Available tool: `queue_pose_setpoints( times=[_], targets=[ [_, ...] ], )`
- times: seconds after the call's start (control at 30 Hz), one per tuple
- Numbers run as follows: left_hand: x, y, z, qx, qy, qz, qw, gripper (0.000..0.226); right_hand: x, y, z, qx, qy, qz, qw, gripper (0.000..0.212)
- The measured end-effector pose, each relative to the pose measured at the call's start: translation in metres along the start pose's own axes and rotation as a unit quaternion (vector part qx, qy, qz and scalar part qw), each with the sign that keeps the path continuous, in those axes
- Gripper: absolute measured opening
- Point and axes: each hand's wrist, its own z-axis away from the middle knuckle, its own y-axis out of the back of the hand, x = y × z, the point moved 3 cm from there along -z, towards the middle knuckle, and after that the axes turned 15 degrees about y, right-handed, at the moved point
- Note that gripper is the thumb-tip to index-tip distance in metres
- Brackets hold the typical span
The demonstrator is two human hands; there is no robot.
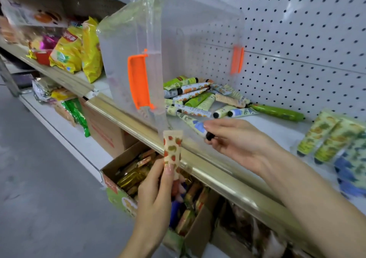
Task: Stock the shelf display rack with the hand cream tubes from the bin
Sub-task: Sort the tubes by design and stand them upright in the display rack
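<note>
Gripping tubes (172,148) in both hands (235,138)

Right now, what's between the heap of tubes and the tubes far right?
In the head view, one green tube lies on the white shelf between the heap and the far-right tubes; the rest is bare.

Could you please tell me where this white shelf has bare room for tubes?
A bare patch of white shelf lies between the long green tube, the right hand and the yellow-green tubes at right. Crowded: the loose tube pile beside the clear orange-latched bin.
</note>
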Motion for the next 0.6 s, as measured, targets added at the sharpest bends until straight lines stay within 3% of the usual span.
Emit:
queue_pose_setpoints(
  times=[0.17,0.27,0.37,0.6],
  targets=[
    [0.014,-0.030,-0.006,-0.103,0.112,0.198,0.968,0.032,0.017,0.019,0.063,-0.012,0.087,-0.031,0.996,0.036],
    [0.019,-0.040,-0.011,-0.140,0.176,0.233,0.946,0.042,0.030,0.016,0.076,-0.011,0.107,-0.006,0.994,0.025],
    [0.021,-0.047,-0.014,-0.151,0.226,0.256,0.928,0.037,0.035,0.011,0.074,0.007,0.129,0.034,0.991,0.021],
    [0.024,-0.054,-0.018,-0.136,0.278,0.321,0.895,0.048,0.029,0.006,0.071,-0.005,0.185,0.089,0.979,0.021]
  ],
)
